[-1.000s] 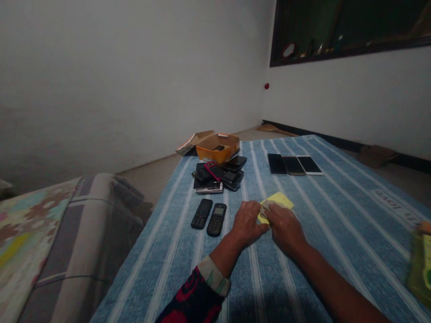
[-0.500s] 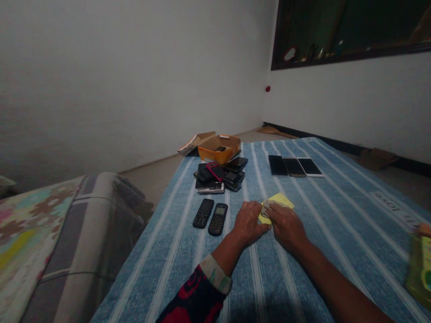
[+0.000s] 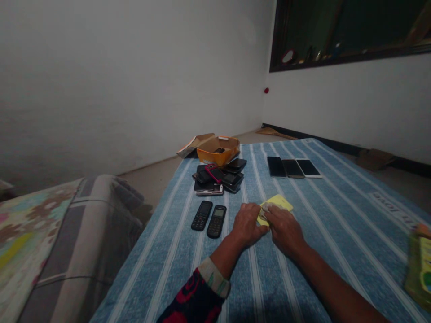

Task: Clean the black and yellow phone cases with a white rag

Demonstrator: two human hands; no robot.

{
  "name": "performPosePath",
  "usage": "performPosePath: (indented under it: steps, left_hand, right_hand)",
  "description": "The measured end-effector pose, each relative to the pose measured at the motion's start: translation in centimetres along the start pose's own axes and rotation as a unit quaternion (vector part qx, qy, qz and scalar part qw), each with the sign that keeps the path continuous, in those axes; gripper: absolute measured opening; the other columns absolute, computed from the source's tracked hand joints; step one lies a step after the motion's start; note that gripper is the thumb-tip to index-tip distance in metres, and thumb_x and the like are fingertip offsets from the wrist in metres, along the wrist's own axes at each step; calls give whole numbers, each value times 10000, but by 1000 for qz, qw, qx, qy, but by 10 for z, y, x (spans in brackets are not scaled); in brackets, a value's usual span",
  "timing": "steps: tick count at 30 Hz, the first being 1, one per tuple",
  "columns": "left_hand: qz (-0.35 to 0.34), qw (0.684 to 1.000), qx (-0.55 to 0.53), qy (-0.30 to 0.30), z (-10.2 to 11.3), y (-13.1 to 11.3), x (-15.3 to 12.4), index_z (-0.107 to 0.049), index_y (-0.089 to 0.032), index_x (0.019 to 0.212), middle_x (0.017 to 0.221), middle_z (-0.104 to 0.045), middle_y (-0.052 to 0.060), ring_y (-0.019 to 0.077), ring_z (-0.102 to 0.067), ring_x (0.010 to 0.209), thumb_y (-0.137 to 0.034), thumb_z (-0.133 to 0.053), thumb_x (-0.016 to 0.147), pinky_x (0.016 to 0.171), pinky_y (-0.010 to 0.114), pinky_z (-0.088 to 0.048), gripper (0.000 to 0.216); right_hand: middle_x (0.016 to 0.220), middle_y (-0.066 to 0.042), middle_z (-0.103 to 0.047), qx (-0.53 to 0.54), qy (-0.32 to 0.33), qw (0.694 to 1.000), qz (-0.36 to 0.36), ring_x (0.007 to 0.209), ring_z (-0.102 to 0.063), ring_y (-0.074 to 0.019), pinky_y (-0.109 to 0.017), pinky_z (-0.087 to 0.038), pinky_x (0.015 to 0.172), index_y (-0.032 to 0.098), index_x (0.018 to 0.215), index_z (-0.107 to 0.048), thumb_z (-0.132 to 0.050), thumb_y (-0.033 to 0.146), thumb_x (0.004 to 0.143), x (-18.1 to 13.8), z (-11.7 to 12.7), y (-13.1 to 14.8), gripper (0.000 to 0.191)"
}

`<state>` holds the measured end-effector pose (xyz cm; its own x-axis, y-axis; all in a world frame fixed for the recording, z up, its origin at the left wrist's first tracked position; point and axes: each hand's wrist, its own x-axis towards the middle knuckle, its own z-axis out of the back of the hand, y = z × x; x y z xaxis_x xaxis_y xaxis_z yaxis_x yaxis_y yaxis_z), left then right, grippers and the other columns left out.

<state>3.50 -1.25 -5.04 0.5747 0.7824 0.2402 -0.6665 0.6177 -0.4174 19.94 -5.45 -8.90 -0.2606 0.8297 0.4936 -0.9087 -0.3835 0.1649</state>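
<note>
A flat yellow piece, like a sheet or card, lies on the striped blue cloth in front of me. My left hand is closed at its left edge, the fingertips bent over it. In my right hand is a crumpled greyish cloth, pressed down onto the yellow piece. The two hands almost meet, hiding the near part of the yellow piece and whatever may lie under the cloth. Two black keypad phones, one beside the other, lie left of my left hand.
Beyond the keypad phones is a pile of phones, with an open orange box behind it. Three flat smartphones lie in a row at the far right. A yellowish bottle stands at the right edge. A draped seat is at left.
The view has shifted slightly. Both hands keep nearly the same place on the yellow piece, the grey cloth still under my right fingers.
</note>
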Motion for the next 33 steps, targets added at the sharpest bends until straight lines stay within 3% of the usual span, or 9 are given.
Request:
performPosePath:
  steps: [18, 27, 33]
  left_hand:
    - [5, 1000, -1, -10, -2, 2, 0, -577, -220, 975, 1007, -608, 40, 259, -536, 982, -356, -733, 711, 887, 384, -413, 335]
    - [3, 1000, 1, -4, -1, 1, 1, -582, -208, 982, 994, -612, 48, 257, -546, 976, -355, -713, 733, 895, 382, -407, 318]
    - [7, 1000, 1, -3, 1, 1, 1, -567, -216, 1015, 1033, -609, 48, 264, -539, 1000, -359, -723, 721, 903, 396, -409, 362]
  right_hand:
    - [1273, -117, -622, 14, 3, 1000, -18, 1235, -512, -250, -429, -384, 1017, 188, 1136, -663, -471, 40, 804, 2, 0, -5, 411]
    - [1265, -130, -620, 37, 14, 999, 27, 1209, -526, -249, -427, -383, 1018, 176, 1163, -651, -456, 54, 844, 4, 3, 3, 393]
    - [1288, -109, -615, 25, 8, 1000, 2, 1241, -511, -251, -443, -362, 1031, 200, 1173, -650, -465, 53, 835, 5, -1, -10, 412]
